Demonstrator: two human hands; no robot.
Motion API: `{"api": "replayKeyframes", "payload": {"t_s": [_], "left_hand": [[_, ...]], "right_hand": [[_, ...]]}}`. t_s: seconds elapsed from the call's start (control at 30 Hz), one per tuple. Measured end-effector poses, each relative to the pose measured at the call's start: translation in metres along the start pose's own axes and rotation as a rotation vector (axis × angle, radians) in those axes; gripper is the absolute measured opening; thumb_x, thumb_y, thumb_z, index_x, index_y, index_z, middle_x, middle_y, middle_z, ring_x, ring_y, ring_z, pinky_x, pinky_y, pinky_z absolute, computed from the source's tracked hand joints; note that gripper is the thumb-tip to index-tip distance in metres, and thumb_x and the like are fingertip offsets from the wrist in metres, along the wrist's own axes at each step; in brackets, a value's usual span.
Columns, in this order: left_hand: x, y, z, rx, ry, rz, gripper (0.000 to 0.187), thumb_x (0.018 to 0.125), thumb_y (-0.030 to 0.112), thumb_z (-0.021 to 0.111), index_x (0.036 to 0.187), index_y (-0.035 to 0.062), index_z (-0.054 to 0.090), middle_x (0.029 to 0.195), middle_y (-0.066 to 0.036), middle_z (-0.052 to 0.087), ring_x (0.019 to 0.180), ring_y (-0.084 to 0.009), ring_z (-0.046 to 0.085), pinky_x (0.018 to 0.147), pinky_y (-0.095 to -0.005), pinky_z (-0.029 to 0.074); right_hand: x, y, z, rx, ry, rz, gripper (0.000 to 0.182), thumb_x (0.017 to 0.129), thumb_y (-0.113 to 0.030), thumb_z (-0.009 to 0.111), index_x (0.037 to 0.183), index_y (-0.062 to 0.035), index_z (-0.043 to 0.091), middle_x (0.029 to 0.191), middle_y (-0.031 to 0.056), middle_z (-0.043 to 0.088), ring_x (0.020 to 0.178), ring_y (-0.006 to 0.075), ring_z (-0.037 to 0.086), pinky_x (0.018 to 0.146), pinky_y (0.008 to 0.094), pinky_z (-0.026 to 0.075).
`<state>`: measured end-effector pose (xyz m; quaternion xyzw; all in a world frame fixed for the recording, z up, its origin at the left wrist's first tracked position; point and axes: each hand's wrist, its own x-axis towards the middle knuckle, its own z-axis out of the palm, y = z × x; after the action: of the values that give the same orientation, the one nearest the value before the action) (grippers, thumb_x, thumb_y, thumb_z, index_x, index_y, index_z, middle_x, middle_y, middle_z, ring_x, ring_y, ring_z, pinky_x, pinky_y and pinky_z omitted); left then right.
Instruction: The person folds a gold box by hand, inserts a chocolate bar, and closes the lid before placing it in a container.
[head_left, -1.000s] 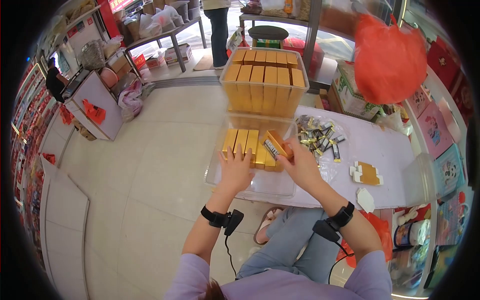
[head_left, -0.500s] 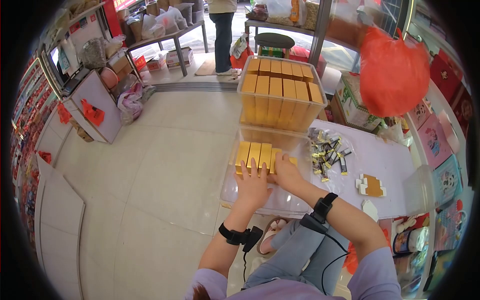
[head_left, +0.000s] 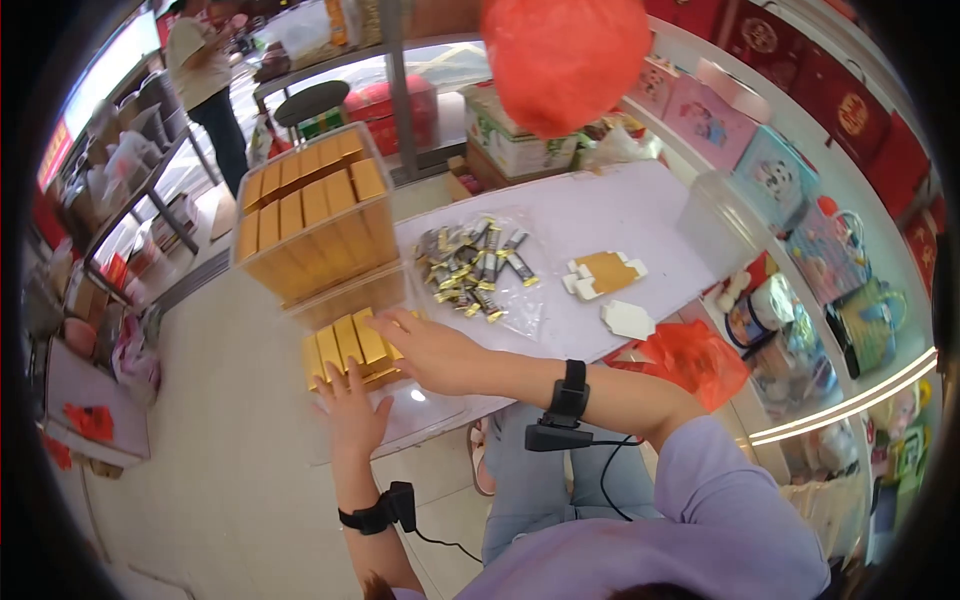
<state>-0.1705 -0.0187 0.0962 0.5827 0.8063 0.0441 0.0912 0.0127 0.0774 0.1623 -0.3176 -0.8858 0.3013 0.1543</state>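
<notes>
A short row of upright gold boxes (head_left: 347, 340) stands in a clear plastic bin (head_left: 440, 408) at the table's left end. My left hand (head_left: 354, 412) lies with spread fingers against the near side of this row, gripping nothing. At the right end of the row, my right hand (head_left: 435, 352) is closed around a gold box, its fingers reaching over the far side and partly hiding it. Behind, another clear bin (head_left: 325, 255) is packed with similar gold boxes standing on end.
On the white table (head_left: 610, 215), a clear bag holds several small black-and-gold packets (head_left: 480, 265). An unfolded carton (head_left: 603, 273) and a white card piece (head_left: 628, 319) lie to the right. A red plastic bag (head_left: 565, 60) hangs above. A person (head_left: 205, 85) stands by the doorway.
My view has swung to the right, so the table and bins appear farther left. My right hand now sits tighter against the end of the gold row. My left hand stays beside the boxes.
</notes>
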Motion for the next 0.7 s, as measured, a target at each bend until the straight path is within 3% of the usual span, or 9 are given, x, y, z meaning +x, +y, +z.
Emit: {"api": "replayKeyframes", "payload": {"t_s": [0.07,0.13,0.23,0.3,0.37,0.4,0.53,0.63,0.7], "left_hand": [[-0.002,0.004,-0.009,-0.014,-0.033,0.001,0.092,0.083,0.04,0.074,0.155,0.0111,0.025,0.161,-0.025,0.016,0.148,-0.0492,0.012,0.11,-0.0712,0.02],[0.0,0.006,-0.01,-0.03,-0.065,-0.022,0.09,0.084,0.037,0.074,0.155,0.0103,0.025,0.161,-0.025,0.015,0.147,-0.05,0.012,0.111,-0.0711,0.018],[0.001,0.006,-0.009,-0.025,0.007,-0.066,0.087,0.085,0.03,0.074,0.154,0.0083,0.026,0.16,-0.025,0.019,0.147,-0.047,0.019,0.113,-0.065,0.022],[0.0,0.011,-0.01,0.027,0.484,-0.086,0.077,0.088,0.018,0.07,0.151,0.004,0.03,0.155,-0.025,0.031,0.143,-0.0431,0.03,0.113,-0.0545,0.03],[-0.004,0.022,-0.017,-0.008,0.643,-0.039,0.072,0.088,0.013,0.068,0.15,0.0024,0.033,0.152,-0.024,0.035,0.14,-0.0414,0.034,0.112,-0.0502,0.032],[-0.006,0.029,-0.022,-0.05,0.799,-0.001,0.067,0.089,0.008,0.066,0.148,0.0008,0.035,0.149,-0.024,0.04,0.138,-0.0398,0.039,0.111,-0.0459,0.035],[-0.031,0.086,-0.032,-0.174,0.797,0.125,0.059,0.091,0.004,0.062,0.145,-0.0018,0.039,0.146,-0.023,0.044,0.135,-0.0386,0.043,0.11,-0.0443,0.037],[-0.052,0.12,-0.031,-0.107,0.799,0.29,0.058,0.091,0.002,0.061,0.144,-0.0035,0.039,0.145,-0.023,0.044,0.134,-0.0392,0.044,0.109,-0.0454,0.037],[-0.068,0.142,-0.029,-0.133,0.699,0.318,0.057,0.09,0.001,0.061,0.142,-0.0052,0.04,0.144,-0.024,0.045,0.133,-0.0402,0.045,0.109,-0.0457,0.037]], "right_hand": [[-0.033,0.019,-0.024,-0.101,0.298,-0.263,0.062,0.082,0.001,0.063,0.14,-0.0004,0.042,0.133,0.0218,0.052,0.114,0.042,0.056,0.093,0.0444,0.049],[-0.07,0.055,-0.054,-0.183,0.294,-0.092,0.055,0.085,0.0,0.062,0.137,-0.0051,0.048,0.134,0.0206,0.051,0.119,0.0391,0.053,0.099,0.0448,0.044],[-0.127,0.159,-0.08,-0.5,0.242,0.121,0.041,0.083,-0.002,0.063,0.123,-0.0055,0.058,0.12,0.0158,0.059,0.114,0.0346,0.057,0.094,0.0441,0.047],[-0.159,0.223,-0.099,-0.688,0.06,0.323,0.031,0.082,-0.006,0.064,0.113,-0.005,0.062,0.111,0.0122,0.062,0.11,0.0311,0.06,0.092,0.0438,0.048],[-0.17,0.262,-0.11,-0.736,-0.061,0.433,0.029,0.083,-0.009,0.064,0.112,-0.0045,0.062,0.11,0.0112,0.062,0.109,0.0304,0.06,0.092,0.044,0.047],[-0.174,0.277,-0.113,-0.759,0.007,0.436,0.031,0.084,-0.008,0.062,0.114,-0.003,0.061,0.117,0.0128,0.061,0.115,0.031,0.058,0.097,0.0443,0.046],[-0.173,0.333,-0.111,-0.719,0.213,0.309,0.039,0.086,-0.006,0.059,0.124,0.0013,0.054,0.143,0.0176,0.049,0.136,0.0325,0.045,0.109,0.0452,0.039],[-0.164,0.333,-0.124,-0.633,0.04,0.309,0.044,0.088,-0.006,0.057,0.131,0.0,0.05,0.154,0.0167,0.037,0.145,0.0313,0.033,0.115,0.0451,0.034],[-0.16,0.339,-0.123,-0.611,0.05,0.324,0.044,0.088,-0.007,0.057,0.132,-0.0007,0.05,0.154,0.0155,0.038,0.145,0.0306,0.033,0.115,0.045,0.034]]}}
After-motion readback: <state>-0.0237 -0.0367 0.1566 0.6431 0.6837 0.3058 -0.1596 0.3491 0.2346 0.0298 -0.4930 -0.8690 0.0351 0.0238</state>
